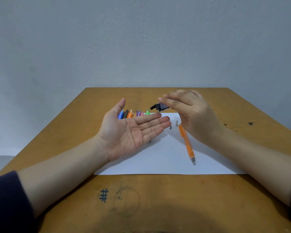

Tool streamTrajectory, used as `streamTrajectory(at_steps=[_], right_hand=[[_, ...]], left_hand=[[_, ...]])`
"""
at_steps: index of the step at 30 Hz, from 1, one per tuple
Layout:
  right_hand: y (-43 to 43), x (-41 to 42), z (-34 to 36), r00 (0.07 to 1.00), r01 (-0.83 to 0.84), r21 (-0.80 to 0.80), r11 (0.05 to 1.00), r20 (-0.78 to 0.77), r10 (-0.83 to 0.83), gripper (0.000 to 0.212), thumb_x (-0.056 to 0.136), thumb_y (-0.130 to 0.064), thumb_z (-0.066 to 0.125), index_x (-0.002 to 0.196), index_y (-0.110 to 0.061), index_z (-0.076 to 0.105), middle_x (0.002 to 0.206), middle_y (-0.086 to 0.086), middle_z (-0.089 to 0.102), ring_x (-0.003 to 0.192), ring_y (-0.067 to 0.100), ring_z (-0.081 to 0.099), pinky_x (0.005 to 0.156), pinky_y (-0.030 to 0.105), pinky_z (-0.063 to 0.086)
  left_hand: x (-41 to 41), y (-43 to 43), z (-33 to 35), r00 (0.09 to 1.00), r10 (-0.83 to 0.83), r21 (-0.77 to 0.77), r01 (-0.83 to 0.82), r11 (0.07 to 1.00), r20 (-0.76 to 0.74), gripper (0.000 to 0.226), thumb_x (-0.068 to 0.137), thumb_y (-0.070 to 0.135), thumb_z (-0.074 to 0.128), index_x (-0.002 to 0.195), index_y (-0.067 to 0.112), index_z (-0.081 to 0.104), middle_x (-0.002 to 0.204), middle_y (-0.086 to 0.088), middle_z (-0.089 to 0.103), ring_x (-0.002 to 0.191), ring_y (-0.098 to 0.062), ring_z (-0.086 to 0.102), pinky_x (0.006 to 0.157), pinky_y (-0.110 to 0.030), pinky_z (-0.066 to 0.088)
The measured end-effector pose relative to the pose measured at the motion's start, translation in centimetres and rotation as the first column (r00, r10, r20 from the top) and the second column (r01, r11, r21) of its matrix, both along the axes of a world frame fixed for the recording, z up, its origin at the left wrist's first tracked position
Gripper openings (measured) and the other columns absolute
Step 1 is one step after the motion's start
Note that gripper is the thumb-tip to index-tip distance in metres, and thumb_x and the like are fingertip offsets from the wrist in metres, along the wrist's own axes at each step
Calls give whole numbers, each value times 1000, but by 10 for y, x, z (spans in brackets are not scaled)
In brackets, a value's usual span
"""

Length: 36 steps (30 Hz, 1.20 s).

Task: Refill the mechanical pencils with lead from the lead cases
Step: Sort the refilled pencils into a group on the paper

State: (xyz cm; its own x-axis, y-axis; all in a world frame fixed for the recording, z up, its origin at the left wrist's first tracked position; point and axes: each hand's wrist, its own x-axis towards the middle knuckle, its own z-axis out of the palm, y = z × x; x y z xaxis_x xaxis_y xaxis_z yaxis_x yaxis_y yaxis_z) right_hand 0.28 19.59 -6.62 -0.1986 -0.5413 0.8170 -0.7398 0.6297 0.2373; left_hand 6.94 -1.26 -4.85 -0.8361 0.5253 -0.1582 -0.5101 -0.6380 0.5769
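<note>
the right hand (190, 115) pinches a clear lead case (160, 107), its black flip cap open, tipped down just above the fingertips of the left hand (131, 132), which lies palm up with fingers straight. below the grip, an orange mechanical pencil (186, 143) lies on white paper (158, 162). beyond the left palm, coloured pencils (133, 113) line the paper's far edge.

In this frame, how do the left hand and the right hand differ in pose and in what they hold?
The left hand lies palm up, fingers straight; the right hand has its fingers curled. The left hand holds nothing; the right hand pinches a dark lead case, tilted with its black end pointing toward the left hand. Both hover over the white paper.
</note>
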Motion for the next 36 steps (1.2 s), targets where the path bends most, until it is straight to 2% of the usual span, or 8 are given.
streamTrajectory(at_steps=[4,8,13,17,24,28,33,36], right_hand=[[0,1,0,1000,-7,-14,1000,13,8,47,79,18,54,115,-8,67,109,6,68,101,24,64,77,46,49],[-1,2,0,1000,-19,-18,1000,13,20,43,81,15,57,115,-9,68,109,5,69,100,24,65,76,44,50],[-2,3,0,1000,-30,-40,999,9,30,44,80,15,59,115,-9,68,109,4,69,100,23,65,78,41,49],[-3,3,-1,999,-43,-54,998,24,44,47,77,17,61,115,-10,68,109,3,69,100,24,65,78,42,50],[-5,3,-3,998,-54,-64,996,26,56,47,76,17,62,114,-10,69,108,4,69,99,25,65,77,44,50],[-5,3,-4,998,-53,-67,996,22,54,47,75,17,63,114,-10,69,108,4,69,99,25,65,77,44,50],[-3,3,-3,998,-40,-78,996,38,43,45,78,17,61,114,-9,69,108,5,69,100,25,65,76,45,50],[-3,4,-2,996,-42,-86,995,70,49,41,82,13,56,115,-8,68,107,5,69,100,23,64,74,44,51]], left_hand=[[0,2,2,998,44,-128,-48,991,-35,66,91,43,46,122,-14,52,122,-30,59,112,-38,61,93,-42,50],[1,6,2,994,92,-228,-104,968,-63,48,83,26,56,112,-12,59,113,-28,65,103,-34,67,84,-36,56],[2,7,0,985,139,-280,-163,946,-103,37,82,19,58,106,-8,62,106,-25,69,95,-30,70,77,-30,59],[0,7,-3,978,173,-306,-200,931,-113,25,92,14,53,102,-7,63,104,-24,69,95,-29,70,78,-30,58],[-1,8,-2,962,242,-350,-272,896,-127,17,89,8,59,97,-5,66,99,-24,70,86,-27,72,70,-27,60],[1,8,-2,944,285,-388,-328,861,-166,14,83,6,64,92,-4,68,88,-21,72,74,-23,73,66,-25,59],[-1,8,-6,898,347,-419,-434,798,-269,16,77,8,69,87,-5,67,78,-16,73,63,-18,71,73,-32,59],[-2,8,-7,853,382,-413,-510,755,-354,15,78,5,68,87,-7,67,74,-16,72,61,-19,70,63,-24,60]])
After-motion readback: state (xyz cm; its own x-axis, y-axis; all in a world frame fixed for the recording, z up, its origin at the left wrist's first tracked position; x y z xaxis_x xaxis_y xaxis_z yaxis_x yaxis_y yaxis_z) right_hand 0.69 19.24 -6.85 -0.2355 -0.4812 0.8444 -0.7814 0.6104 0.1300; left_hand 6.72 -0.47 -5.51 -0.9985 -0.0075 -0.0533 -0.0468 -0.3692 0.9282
